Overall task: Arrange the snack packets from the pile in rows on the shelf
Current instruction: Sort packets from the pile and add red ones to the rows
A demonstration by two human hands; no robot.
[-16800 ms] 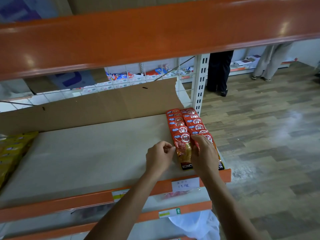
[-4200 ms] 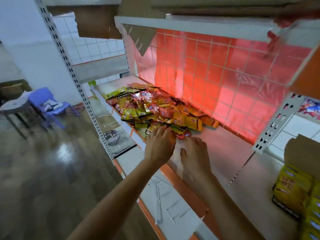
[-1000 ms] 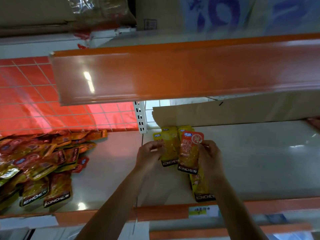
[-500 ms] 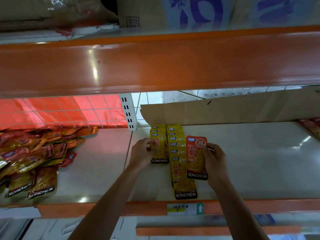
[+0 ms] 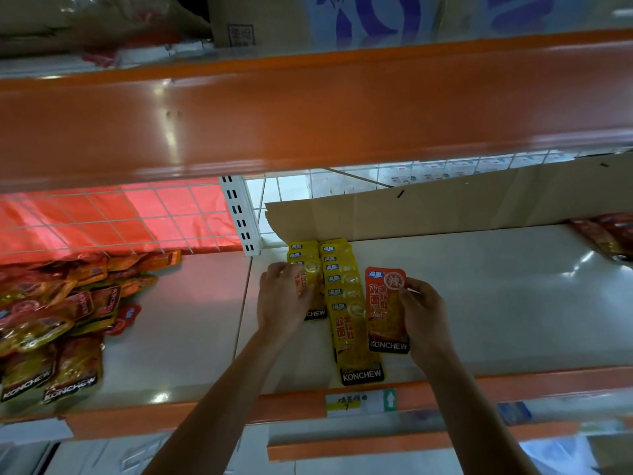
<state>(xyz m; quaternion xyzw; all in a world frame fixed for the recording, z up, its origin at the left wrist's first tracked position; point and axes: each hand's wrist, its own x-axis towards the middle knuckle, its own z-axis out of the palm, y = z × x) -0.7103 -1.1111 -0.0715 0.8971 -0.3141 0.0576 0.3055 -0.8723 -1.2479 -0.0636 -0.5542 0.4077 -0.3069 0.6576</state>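
- We see the left hand [image 5: 284,299] from the back, so its fingertips are hidden. Its fingers curl over a yellow packet [image 5: 306,282] at the near end of the left row [image 5: 301,252] and cover most of it.
- We cannot tell whether that packet lies flat on the row or is lifted off it.
- The right hand [image 5: 424,313] pinches a red packet [image 5: 383,313] by its right edge, near the far corner. We cannot make out which fingers lie behind the packet.
- The red packet sits just right of the right row [image 5: 346,303], with its left edge against the row. We cannot tell if it touches the shelf [image 5: 496,303].
- Both rows are yellow packets overlapping from the far cardboard [image 5: 445,207] toward us. The right row reaches almost to the near lip, and the left row stops shorter.
- The pile [image 5: 51,320] lies in the left bay, well apart from the rows, and the frame's left edge cuts it off. Its far packets are tinted red and hard to sort by colour.
- A red row [image 5: 609,234] at the far right is mostly cut off by the frame.
- An orange beam [image 5: 308,108] blocks the upper part of both bays, and the boxes [image 5: 342,18] above it are cropped.
- The writing on the label [image 5: 359,401] on the near lip is too small to read.
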